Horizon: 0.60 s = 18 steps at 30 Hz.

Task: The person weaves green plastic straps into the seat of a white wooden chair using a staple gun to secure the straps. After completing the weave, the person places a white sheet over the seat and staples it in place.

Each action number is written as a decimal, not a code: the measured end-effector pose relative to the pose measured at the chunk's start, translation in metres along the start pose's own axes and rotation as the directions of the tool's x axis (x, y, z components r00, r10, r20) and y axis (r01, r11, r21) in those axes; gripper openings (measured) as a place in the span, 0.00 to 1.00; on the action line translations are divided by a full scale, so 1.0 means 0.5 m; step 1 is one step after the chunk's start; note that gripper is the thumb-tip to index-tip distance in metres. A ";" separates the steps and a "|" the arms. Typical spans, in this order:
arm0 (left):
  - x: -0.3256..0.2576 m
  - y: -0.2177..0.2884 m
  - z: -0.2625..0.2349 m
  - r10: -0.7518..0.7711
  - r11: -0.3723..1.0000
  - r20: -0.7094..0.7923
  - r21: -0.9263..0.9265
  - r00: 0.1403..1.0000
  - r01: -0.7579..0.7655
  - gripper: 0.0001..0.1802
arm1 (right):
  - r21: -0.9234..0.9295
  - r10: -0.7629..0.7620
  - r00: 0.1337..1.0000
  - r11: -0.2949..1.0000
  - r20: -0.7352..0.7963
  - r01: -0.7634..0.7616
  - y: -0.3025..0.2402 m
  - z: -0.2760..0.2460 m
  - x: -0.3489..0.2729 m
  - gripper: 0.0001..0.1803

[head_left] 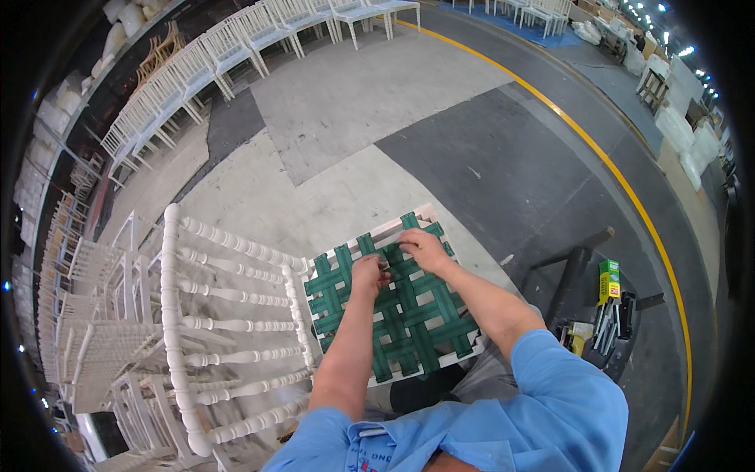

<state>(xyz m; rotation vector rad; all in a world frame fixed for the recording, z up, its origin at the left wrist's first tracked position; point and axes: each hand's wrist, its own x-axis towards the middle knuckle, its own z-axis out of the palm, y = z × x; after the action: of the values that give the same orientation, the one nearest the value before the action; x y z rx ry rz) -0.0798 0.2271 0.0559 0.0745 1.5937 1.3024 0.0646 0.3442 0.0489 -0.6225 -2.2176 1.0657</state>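
In front of me is a white wooden chair with turned spindles in its backrest (236, 297), which stands on the left. Green webbing straps (401, 321) cross over and under each other on its seat frame (425, 214), leaving small square gaps. My left hand (368, 275) is closed at the webbing near the far side of the seat, its fingers curled around a strap. Just to its right, my right hand (425, 249) pinches the webbing by the far rail. Both hands partly hide the strap between them.
Right of the seat, a dark stand (609, 346) bears a green and yellow box (609, 282) and metal tools (605, 326). White chairs (224, 51) line the far left, and more unfinished chair frames (110, 346) crowd the left. A yellow line (605, 161) curves along the floor.
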 end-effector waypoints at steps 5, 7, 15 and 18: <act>-0.034 -0.002 -0.011 0.572 0.780 0.037 0.285 0.820 -0.557 0.13 | -0.013 0.141 0.986 0.990 0.086 -0.141 -0.060 -0.016 0.028 0.09; -0.035 0.013 0.007 0.572 0.787 0.102 0.211 0.814 -0.579 0.12 | -0.086 0.073 0.994 0.994 0.080 -0.066 -0.066 -0.032 0.031 0.10; -0.036 0.012 -0.006 0.364 0.930 0.070 0.031 0.929 -0.367 0.08 | 0.032 0.076 0.995 0.996 0.070 -0.078 -0.128 -0.034 0.018 0.11; -0.043 0.018 -0.005 0.326 0.945 0.084 0.010 0.942 -0.328 0.08 | -0.024 0.014 0.997 1.000 0.075 -0.012 -0.129 -0.035 0.015 0.09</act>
<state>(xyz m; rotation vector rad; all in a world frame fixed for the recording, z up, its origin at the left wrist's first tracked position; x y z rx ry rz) -0.0761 0.2162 0.0760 0.4184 1.5717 1.5134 0.0612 0.3215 0.1121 -0.6175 -2.2962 1.0874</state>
